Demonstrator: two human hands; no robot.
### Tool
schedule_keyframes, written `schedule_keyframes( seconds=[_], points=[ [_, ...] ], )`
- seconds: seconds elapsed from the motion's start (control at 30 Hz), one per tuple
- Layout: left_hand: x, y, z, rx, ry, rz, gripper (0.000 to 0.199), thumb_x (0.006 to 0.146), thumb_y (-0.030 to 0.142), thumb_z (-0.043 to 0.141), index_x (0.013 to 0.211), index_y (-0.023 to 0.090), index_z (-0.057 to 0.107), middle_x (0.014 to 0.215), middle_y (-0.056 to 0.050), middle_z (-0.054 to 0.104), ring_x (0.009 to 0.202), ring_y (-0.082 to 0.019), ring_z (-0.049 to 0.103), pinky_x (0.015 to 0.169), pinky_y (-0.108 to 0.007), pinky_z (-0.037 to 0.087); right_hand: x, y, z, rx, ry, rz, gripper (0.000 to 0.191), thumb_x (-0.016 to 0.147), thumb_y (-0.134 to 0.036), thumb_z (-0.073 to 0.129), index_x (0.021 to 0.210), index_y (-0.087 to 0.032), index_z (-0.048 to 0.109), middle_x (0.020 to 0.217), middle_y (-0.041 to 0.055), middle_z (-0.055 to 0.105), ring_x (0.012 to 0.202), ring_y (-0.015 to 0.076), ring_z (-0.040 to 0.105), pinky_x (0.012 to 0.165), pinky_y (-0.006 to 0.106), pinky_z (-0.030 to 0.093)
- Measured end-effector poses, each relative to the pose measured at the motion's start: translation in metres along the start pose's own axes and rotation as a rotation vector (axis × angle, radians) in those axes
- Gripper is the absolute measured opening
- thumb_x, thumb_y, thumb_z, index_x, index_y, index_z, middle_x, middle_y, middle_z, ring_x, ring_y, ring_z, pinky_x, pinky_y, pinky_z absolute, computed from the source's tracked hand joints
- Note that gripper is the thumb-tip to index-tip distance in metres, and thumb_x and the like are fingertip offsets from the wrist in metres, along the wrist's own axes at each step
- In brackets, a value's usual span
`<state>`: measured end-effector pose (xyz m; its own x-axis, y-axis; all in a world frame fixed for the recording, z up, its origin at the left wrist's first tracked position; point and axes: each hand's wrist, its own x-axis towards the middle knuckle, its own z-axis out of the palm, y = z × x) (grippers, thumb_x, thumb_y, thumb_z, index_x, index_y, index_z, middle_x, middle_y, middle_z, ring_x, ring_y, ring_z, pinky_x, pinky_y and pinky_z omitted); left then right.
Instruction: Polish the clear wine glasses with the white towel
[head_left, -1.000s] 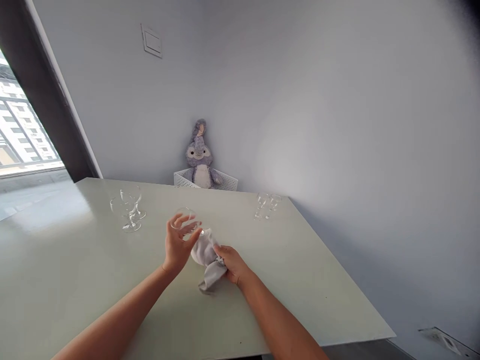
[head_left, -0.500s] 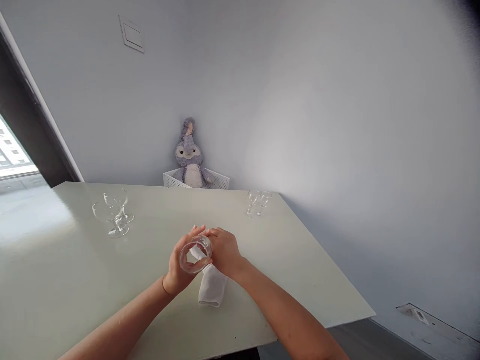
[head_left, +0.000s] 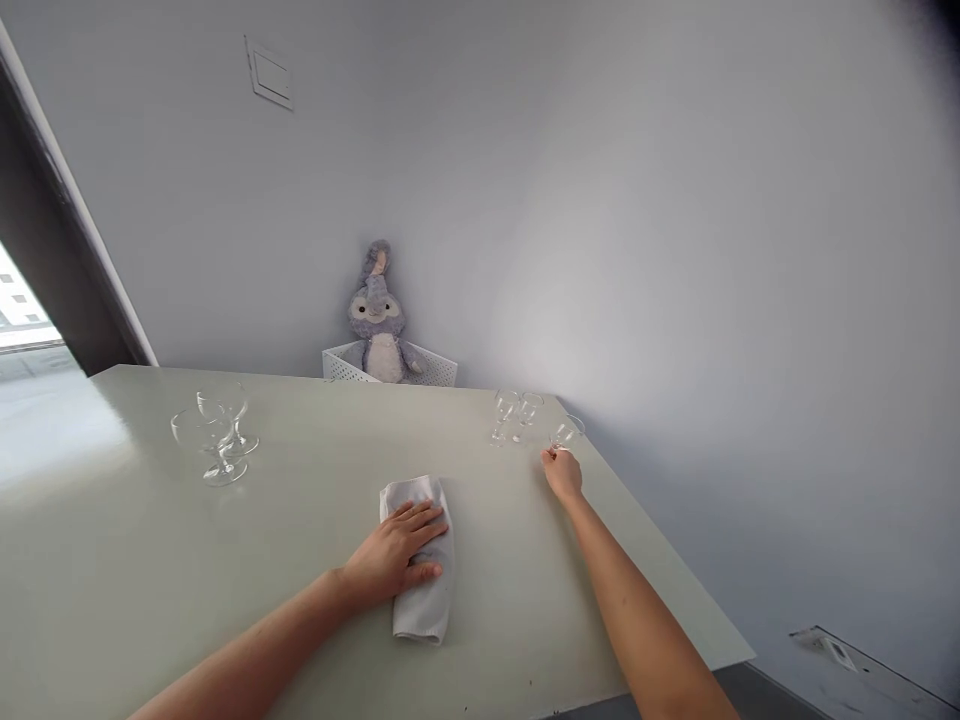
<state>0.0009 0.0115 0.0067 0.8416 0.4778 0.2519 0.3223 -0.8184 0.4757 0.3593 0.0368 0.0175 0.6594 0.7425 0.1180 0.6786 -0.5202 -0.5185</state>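
My left hand (head_left: pixel 397 555) lies flat with fingers spread on a folded white cloth (head_left: pixel 422 618) near the front of the table. Out at the right side of the table, my right hand (head_left: pixel 562 474) has its fingers closed around the lower part of a stemmed glass (head_left: pixel 568 432), whose bowl shows above the fingers. The stem and foot of that glass are hidden by the hand. Just to its left stand two small stemmed glasses, one (head_left: pixel 505 406) beside the other (head_left: pixel 529 408).
At the left of the pale table (head_left: pixel 315 480) stand two wider stemmed glasses, a front one (head_left: pixel 221 440) and a rear one (head_left: pixel 238 410). Beyond the far edge, a plush toy (head_left: pixel 379 320) sits in a white perforated basket (head_left: pixel 439 368). A wall runs along the right.
Both hands were together around a glass above the cloth. My right hand has carried the glass away to the far right. My left hand has let go and come down on the cloth.
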Motion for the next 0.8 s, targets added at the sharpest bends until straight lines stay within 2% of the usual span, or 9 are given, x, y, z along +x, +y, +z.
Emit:
schedule_keyframes(
  seconds=[0.2,0.43,0.6,0.7,0.77,0.8],
  points=[
    [0.000,0.001,-0.003,0.039,-0.042,-0.022,0.052,0.082,0.048,0.044,0.130,0.030,0.040,0.138,-0.004,0.039,0.129,-0.026,0.030,0.106,-0.048,0.024,0.044,-0.001,0.017,-0.023,-0.019,0.112,0.024,0.078,-0.031,0.048,0.088,-0.016,0.064,0.083,0.0113,0.066,0.079,0.0222,0.061,0.060,0.026,0.040],
    [-0.001,0.000,-0.002,-0.011,0.036,0.010,0.048,0.080,0.042,0.051,0.127,0.032,0.045,0.134,-0.003,0.044,0.125,-0.027,0.037,0.104,-0.048,0.028,0.068,-0.006,0.025,0.007,-0.024,0.115,0.022,0.076,-0.031,0.050,0.084,-0.016,0.064,0.083,0.0101,0.066,0.078,0.0210,0.061,0.062,0.026,0.040],
    [-0.001,0.001,-0.003,-0.016,0.025,0.000,0.047,0.081,0.042,0.049,0.126,0.030,0.045,0.134,-0.004,0.044,0.125,-0.027,0.036,0.104,-0.048,0.027,0.063,-0.004,0.022,0.055,-0.043,0.061,0.019,0.071,-0.029,0.053,0.080,-0.016,0.064,0.077,0.0069,0.066,0.073,0.0190,0.061,0.061,0.025,0.040],
    [-0.001,0.002,-0.003,-0.014,0.007,0.012,0.047,0.081,0.044,0.048,0.126,0.027,0.047,0.134,-0.005,0.044,0.126,-0.026,0.035,0.105,-0.047,0.027,0.051,0.001,0.014,0.101,-0.013,0.031,0.028,0.069,-0.030,0.054,0.092,-0.016,0.062,0.084,0.0066,0.066,0.075,0.0181,0.060,0.061,0.024,0.040],
    [0.000,0.004,-0.003,-0.033,0.044,0.025,0.044,0.082,0.043,0.049,0.122,0.025,0.050,0.131,-0.006,0.047,0.125,-0.025,0.036,0.104,-0.044,0.028,0.038,0.003,0.008,0.128,0.022,0.026,0.034,0.071,-0.031,0.050,0.099,-0.015,0.058,0.091,0.0094,0.064,0.076,0.0192,0.060,0.061,0.025,0.040],
    [0.001,0.004,-0.004,-0.051,0.101,0.020,0.040,0.082,0.041,0.048,0.119,0.024,0.052,0.128,-0.006,0.050,0.123,-0.024,0.039,0.103,-0.043,0.030,0.029,0.002,0.005,0.142,0.031,0.016,0.035,0.073,-0.032,0.047,0.101,-0.014,0.056,0.092,0.0108,0.064,0.076,0.0198,0.059,0.060,0.026,0.040]
  ],
)
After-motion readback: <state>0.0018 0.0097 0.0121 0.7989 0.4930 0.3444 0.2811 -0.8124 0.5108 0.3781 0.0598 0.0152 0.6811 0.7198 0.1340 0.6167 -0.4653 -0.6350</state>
